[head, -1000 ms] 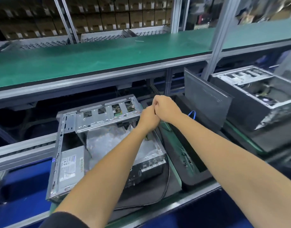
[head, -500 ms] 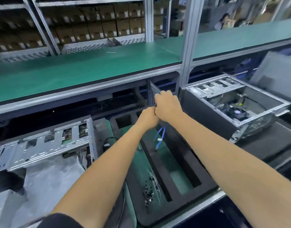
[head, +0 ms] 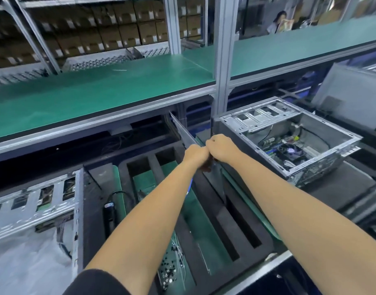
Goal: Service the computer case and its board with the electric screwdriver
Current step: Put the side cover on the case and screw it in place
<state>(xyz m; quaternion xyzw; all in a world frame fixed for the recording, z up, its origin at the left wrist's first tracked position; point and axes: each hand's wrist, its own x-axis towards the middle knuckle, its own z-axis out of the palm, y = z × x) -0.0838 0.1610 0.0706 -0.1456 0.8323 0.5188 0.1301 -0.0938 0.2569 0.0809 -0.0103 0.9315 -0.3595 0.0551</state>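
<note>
Since half a second ago, both forearms hold their pose while the view drifts right. Nearest, loose screws (head: 169,271) lie in a black foam tray (head: 206,211) at the table's front edge. Above the tray, left hand (head: 195,154) and right hand (head: 220,148) meet, fingers curled; what they hold cannot be told. An open computer case (head: 289,137) sits toward the right edge, board exposed. Judgement: pick up the screwdriver before approaching it.

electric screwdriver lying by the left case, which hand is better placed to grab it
Left, probably. The electric screwdriver lies on the left hand side; the right hand would have to cross over.
</note>
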